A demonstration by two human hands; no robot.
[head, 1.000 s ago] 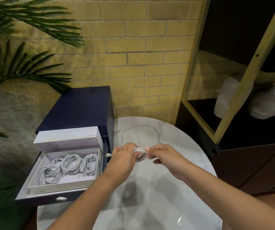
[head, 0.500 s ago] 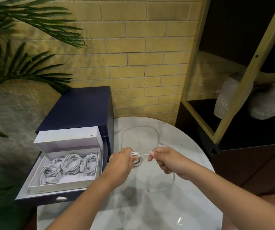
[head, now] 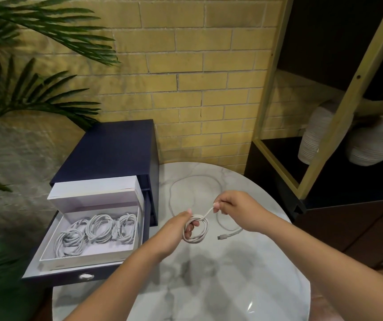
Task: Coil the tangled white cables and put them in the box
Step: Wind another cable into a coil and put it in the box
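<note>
My left hand (head: 178, 230) grips a small coil of white cable (head: 200, 232) above the marble table. From the coil a strand runs up to my right hand (head: 234, 208), which pinches it between thumb and fingers. The rest of this cable lies in a wide loose loop (head: 194, 180) on the table behind my hands, and its plug end (head: 220, 237) rests to the right of the coil. The open white box (head: 84, 259) sits in a pulled-out drawer at the left, holding several coiled white cables (head: 99, 230).
A dark blue drawer cabinet (head: 107, 154) stands at the table's left edge, its open drawer front (head: 70, 278) jutting toward me. The round marble table (head: 220, 286) fills the foreground. A dark shelf unit (head: 324, 167) with ribbed white vases stands at the right. Palm fronds hang at the left.
My hands have drawn apart: the right hand rose and moved right, pulling a strand out from the coil. The coil in my left hand hangs lower and shows as a wider ring.
</note>
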